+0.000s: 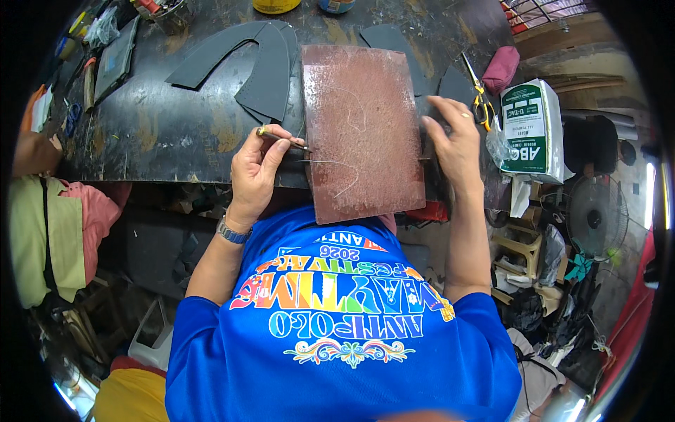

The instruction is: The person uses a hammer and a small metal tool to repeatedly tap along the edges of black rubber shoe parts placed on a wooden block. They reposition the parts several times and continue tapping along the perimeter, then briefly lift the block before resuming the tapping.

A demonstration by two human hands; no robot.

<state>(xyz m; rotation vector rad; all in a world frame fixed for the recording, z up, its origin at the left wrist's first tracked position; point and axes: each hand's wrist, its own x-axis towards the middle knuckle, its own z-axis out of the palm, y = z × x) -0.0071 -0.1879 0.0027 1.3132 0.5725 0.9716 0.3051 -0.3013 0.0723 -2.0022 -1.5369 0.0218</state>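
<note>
A worn reddish-brown cutting board (pixel 362 130) lies on the dark worktable (pixel 162 126) and juts over its near edge. My left hand (pixel 254 172) grips a thin knife with a brass-coloured handle (pixel 281 137), its tip touching the board's left edge. A watch sits on that wrist. My right hand (pixel 455 141), with a ring on one finger, presses on a dark piece of sheet material (pixel 430 119) at the board's right edge. Most of that piece is hidden under the hand.
Curved dark cut-out sheets (pixel 264 70) lie left of the board. Yellow-handled scissors (pixel 481 102), a maroon pouch (pixel 501 68) and a white-and-green packet (pixel 536 126) sit at the right. Tools and jars crowd the far left corner. A fan (pixel 596 214) stands below right.
</note>
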